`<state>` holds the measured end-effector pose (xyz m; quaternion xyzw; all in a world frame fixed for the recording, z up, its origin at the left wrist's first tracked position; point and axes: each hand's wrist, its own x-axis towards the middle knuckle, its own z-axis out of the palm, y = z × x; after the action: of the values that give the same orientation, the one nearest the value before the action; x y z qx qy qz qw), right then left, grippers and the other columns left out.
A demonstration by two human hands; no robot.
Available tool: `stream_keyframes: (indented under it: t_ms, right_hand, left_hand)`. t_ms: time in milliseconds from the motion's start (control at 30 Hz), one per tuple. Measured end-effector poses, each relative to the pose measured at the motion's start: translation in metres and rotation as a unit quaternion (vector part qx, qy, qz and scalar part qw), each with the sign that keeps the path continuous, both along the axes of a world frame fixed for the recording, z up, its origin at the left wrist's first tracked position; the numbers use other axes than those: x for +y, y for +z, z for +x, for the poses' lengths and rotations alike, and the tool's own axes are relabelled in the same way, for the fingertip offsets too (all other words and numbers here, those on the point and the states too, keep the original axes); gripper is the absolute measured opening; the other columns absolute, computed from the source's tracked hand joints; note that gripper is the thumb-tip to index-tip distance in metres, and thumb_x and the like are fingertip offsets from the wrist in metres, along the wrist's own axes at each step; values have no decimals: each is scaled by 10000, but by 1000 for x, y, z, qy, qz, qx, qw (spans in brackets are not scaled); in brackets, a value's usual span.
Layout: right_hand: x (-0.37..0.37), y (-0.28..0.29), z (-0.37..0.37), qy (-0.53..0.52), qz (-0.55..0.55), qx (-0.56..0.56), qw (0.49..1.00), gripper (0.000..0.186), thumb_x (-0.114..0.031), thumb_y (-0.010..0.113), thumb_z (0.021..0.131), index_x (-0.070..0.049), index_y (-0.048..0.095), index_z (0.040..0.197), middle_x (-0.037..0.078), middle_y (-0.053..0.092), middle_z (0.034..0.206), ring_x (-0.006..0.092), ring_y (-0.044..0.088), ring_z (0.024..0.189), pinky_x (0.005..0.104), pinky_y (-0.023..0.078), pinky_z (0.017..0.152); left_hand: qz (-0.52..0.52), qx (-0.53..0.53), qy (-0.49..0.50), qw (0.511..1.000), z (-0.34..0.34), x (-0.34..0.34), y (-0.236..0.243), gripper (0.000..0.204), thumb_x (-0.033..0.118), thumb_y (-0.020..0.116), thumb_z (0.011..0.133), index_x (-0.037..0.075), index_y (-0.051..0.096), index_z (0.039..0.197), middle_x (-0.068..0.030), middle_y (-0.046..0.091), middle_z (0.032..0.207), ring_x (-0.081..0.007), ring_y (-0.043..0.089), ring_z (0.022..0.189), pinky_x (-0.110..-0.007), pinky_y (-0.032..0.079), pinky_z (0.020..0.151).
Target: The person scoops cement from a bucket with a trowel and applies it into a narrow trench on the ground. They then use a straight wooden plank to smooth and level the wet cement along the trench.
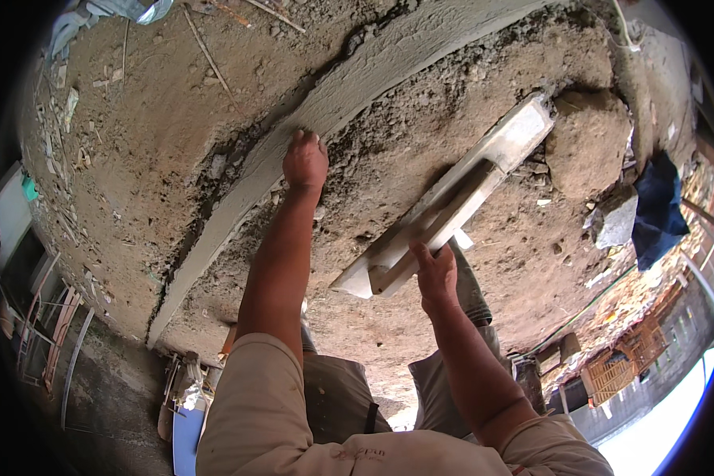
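The fisheye looks steeply down from the head, past the shirt (452, 456), groundward.

Brown dirt ground (159, 151), grey mortar strip (365, 79) running across it, large brown rock (585, 147), thin stick (204, 49)

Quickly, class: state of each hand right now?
Left hand: fingers curled at the grey strip; grip cannot be told.
Right hand: closed, holding the long pale tool.

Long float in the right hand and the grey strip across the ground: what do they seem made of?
Long float: probably wood, judging by its matt, pale, squared edges; whitish smears cover part of it, so another material stays possible.

Grey strip: looks like cement mortar or concrete, dull grey, with a rippled upper stretch and a smoother lower one.
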<state>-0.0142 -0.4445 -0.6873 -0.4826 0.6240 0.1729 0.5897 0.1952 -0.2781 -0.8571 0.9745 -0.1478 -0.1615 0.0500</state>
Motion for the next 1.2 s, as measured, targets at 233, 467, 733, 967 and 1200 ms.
stream_keyframes:
  t_ms: [233, 467, 733, 967, 1200]
  right_hand:
    - [-8, 6, 4, 11, 2, 25, 1000, 397, -272, 691, 877, 20, 599, 1131, 133, 667, 996, 208, 629, 912, 349, 491, 817]
    - [-14, 17, 14, 52, -7, 35, 998, 355, -246, 689, 867, 5, 619, 1107, 112, 657, 1003, 189, 610, 917, 347, 484, 813]
    - [-16, 14, 7, 39, -15, 33, 999, 372, -266, 702, 862, 8, 615, 1099, 101, 658, 919, 180, 611, 834, 340, 495, 762]
    - [-14, 12, 5, 34, -10, 31, 999, 392, -284, 703, 862, 10, 609, 1103, 95, 644, 906, 170, 595, 811, 336, 491, 745]
    - [-19, 15, 5, 16, 14, 28, 999, 411, -281, 696, 859, 12, 598, 1130, 101, 653, 931, 170, 601, 835, 338, 491, 757]
  left_hand:
    - [-50, -30, -6, 998, 0, 2, 18, 149, 165, 695, 790, 64, 587, 788, -131, 575, 878, -355, 616, 784, -459, 512, 650]
    - [-53, -37, -43, 997, -7, 2, 54, 109, 135, 684, 795, 65, 600, 799, -135, 564, 879, -352, 614, 795, -448, 525, 659]
    - [-83, -13, -27, 996, -14, 16, 68, 140, 205, 666, 874, 87, 618, 932, -116, 563, 909, -345, 602, 794, -438, 506, 645]
    - [-8, 11, -64, 998, -2, 4, 41, 214, 223, 695, 865, 68, 624, 994, -138, 593, 988, -352, 624, 892, -432, 532, 723]
    - [59, 47, -45, 996, 3, -19, 14, 178, 156, 672, 853, 41, 621, 978, -180, 606, 1052, -380, 624, 965, -445, 537, 783]
